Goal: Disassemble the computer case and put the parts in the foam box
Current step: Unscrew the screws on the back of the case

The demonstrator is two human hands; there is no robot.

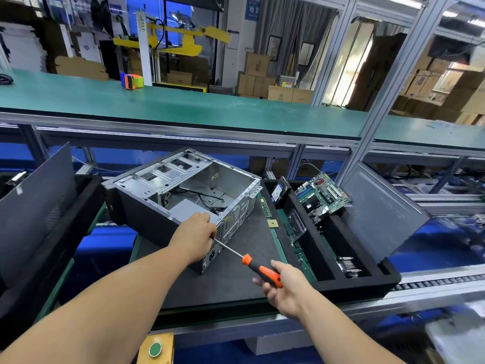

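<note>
An open grey computer case point(183, 185) lies on a dark mat, its inside showing cables and a power supply. My left hand point(195, 236) grips the case's near rear corner. My right hand point(286, 290) holds an orange-and-black screwdriver point(258, 269); its shaft points up-left to the case's rear panel, just under my left hand. To the right stands the black foam box point(388, 281), holding a motherboard point(322, 197), a hard drive point(278, 193), a clear plastic part point(298, 223) and a metal heatsink point(347, 266).
A RAM stick point(265, 207) and a small CPU chip point(273, 223) lie on the mat right of the case. Dark side panels lean at the left point(34, 206) and right point(380, 206). A yellow button box point(156, 349) sits at the front edge. A tape dispenser point(132, 81) sits on the upper shelf.
</note>
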